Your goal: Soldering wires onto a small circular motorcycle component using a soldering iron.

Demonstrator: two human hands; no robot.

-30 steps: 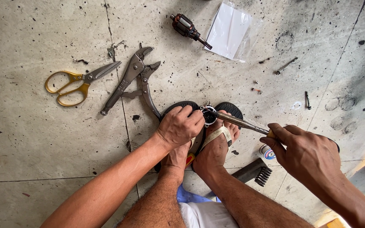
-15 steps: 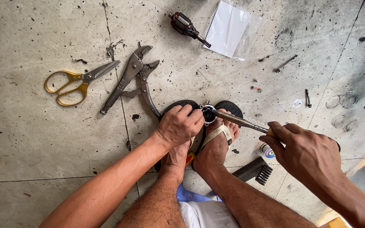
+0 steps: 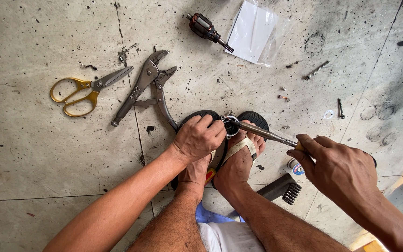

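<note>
- Metal screwdriver (image 3: 267, 134) is clamped in my right hand (image 3: 339, 168), its tip in the small round metal part (image 3: 231, 125).
- My left hand (image 3: 200, 137) presses closed on that part, held between my sandalled feet (image 3: 239, 158).
- Clear plastic packet (image 3: 253, 31) with white paper lies near the floor's (image 3: 47, 163) far edge, beside a motor armature (image 3: 206, 29).
- Locking pliers (image 3: 141, 86) and yellow-handled scissors (image 3: 87, 91) lie leftward.

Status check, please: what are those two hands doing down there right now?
Left hand clamps small round metal part between the feet. Right hand grips screwdriver, tip in the part. Locking pliers lie beside, apart.
</note>
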